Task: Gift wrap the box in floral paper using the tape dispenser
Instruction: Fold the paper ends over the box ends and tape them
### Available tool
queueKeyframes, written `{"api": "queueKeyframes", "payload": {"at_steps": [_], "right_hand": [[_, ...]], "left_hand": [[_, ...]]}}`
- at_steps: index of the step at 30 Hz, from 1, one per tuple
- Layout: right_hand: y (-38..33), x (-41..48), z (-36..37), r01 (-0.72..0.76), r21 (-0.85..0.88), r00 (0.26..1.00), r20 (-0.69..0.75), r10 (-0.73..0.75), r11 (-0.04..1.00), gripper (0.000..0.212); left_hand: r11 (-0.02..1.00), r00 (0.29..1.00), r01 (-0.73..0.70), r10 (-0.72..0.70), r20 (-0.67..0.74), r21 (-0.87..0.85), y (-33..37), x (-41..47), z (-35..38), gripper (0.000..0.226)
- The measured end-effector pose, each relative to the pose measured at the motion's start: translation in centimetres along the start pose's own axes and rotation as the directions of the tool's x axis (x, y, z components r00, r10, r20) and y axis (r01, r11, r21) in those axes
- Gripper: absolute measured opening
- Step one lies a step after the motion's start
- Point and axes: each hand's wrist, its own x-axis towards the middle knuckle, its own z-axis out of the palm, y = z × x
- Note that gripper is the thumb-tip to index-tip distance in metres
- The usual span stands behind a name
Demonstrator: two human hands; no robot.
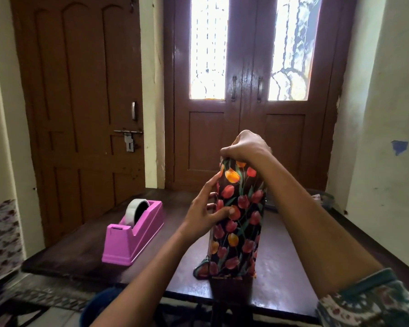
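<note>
Box (237, 223), wrapped in floral paper, stands on end on the dark table (286, 267), near the front edge. Right hand (246, 146) is on top, fingers curled over the upper end. Left hand (204, 211) presses the left side, fingers splayed, thumb on the front face. Pink tape dispenser (134, 234) sits left of the box, apart from it, untouched.

We hold the tall box (239, 223), covered in flower paper (244, 251), standing up on end near the front edge of the table (283, 267). Our right hand (246, 146) grips its top, and our left hand (204, 210) presses straight fingers on its left side. The pink tape dispenser (132, 234) sits by the table's left edge.
</note>
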Motion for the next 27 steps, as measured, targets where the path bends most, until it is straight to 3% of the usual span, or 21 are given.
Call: {"api": "queueKeyframes", "payload": {"at_steps": [9,13,16,23,27], "right_hand": [[2.3,1.0,0.8,-0.032,0.248,0.993,0.122,0.002,0.968,0.015],[3.3,0.7,1.9,-0.058,0.493,0.992,0.125,-0.004,0.868,0.007],[3.9,0.3,2.4,-0.036,0.589,0.995,0.098,-0.028,0.807,0.015],[3.7,1.4,0.9,0.018,0.539,1.000,-0.007,-0.017,0.842,0.036],[2.1,1.1,0.0,-0.009,0.308,0.994,0.104,-0.024,0.951,0.038]], "left_hand": [[0.999,1.000,-0.027,0.027,0.004,-0.033,-0.1,0.4,0.6,0.079],[0.999,0.999,-0.033,0.033,-0.010,-0.037,-0.1,0.4,0.7,0.078],[0.999,0.999,-0.038,0.038,-0.018,-0.016,0.0,0.5,0.9,0.075],[0.999,0.998,-0.048,0.047,-0.044,-0.006,-0.2,0.4,0.8,0.077],[0.999,0.998,-0.050,0.050,-0.049,-0.007,-0.5,0.2,0.5,0.076]]}}
